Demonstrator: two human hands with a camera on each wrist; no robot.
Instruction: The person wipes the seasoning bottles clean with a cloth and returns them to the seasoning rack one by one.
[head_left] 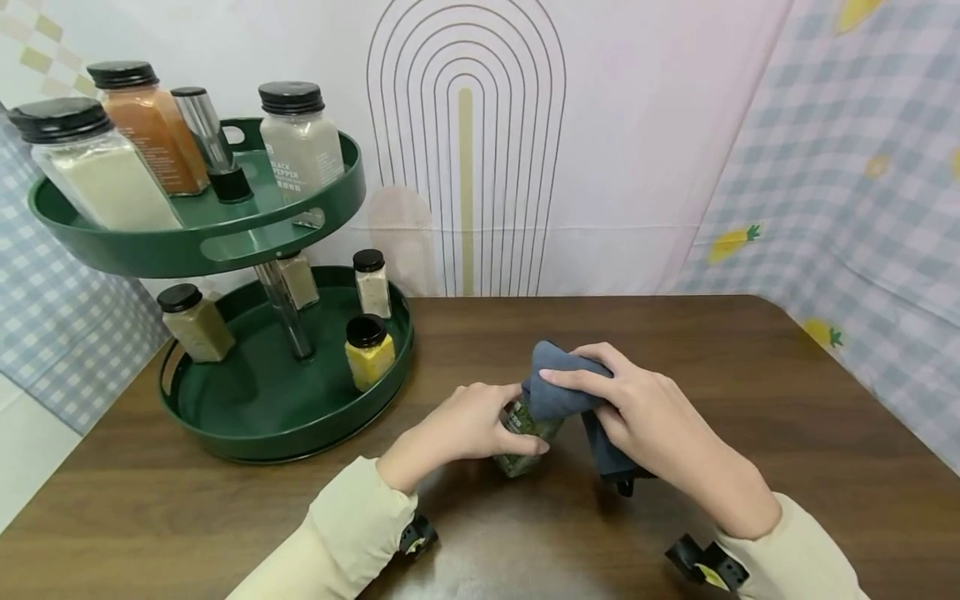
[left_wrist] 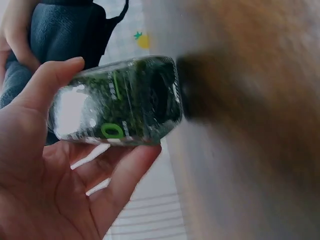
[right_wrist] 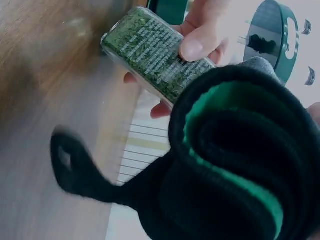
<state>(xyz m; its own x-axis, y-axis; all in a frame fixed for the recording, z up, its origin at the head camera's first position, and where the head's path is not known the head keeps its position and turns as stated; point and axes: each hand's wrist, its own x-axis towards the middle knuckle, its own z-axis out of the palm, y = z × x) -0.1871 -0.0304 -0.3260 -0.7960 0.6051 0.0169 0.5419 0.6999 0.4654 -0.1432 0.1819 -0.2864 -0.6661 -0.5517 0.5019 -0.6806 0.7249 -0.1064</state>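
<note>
My left hand (head_left: 465,427) grips a clear spice jar (head_left: 519,463) filled with green dried herbs, thumb on one side and fingers on the other. The jar is tilted close to the tabletop, and white print shows on its side in the right wrist view. A dark blue-grey cloth (head_left: 557,390) covers the jar's top end, so its lid is hidden. My right hand (head_left: 656,412) holds this cloth bunched over that end. Part of the folded cloth (right_wrist: 235,150) hangs below the hand, with a green inner edge and a loop visible in the right wrist view.
At the left stands a two-tier green tray stand. Its upper tray (head_left: 127,252) bears large jars with black lids and a silver-and-black cylinder (head_left: 206,133). On the lower tray (head_left: 285,448) are several smaller jars, including a yellow one (head_left: 371,365). The wooden table (head_left: 712,350) meets a curtain-like backdrop behind.
</note>
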